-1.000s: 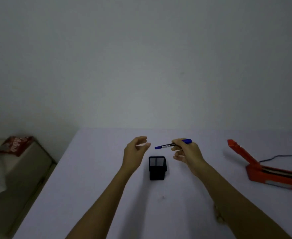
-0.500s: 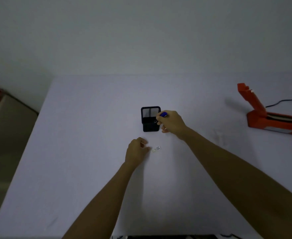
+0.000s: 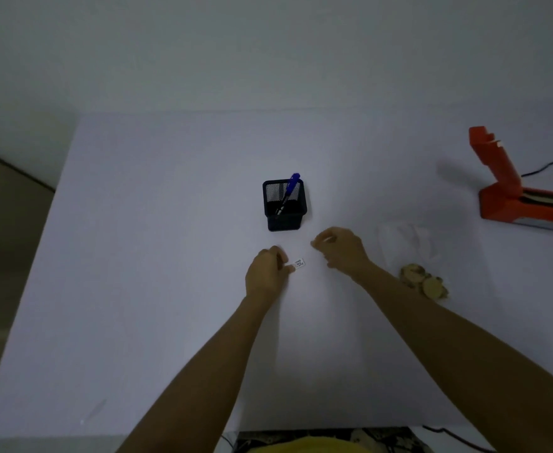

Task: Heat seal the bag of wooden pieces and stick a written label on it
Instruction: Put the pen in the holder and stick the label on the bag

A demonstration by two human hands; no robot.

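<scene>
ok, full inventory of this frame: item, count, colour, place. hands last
white tabletop: 1, white, fills most of the view
black mesh pen holder: 1, black, table centre
blue marker pen: 1, blue cap, leaning inside the holder
small white written label: 1, white with dark writing, on the table at the left hand's fingers
clear plastic bag of wooden pieces: 1, clear with tan pieces, right of the right forearm
orange heat sealer: 1, orange, far right, arm raised
black cable: 1, black, behind the sealer
left hand: 1, fingers pinching the label's edge
right hand: 1, beside the label, fingers curled, holding nothing
</scene>
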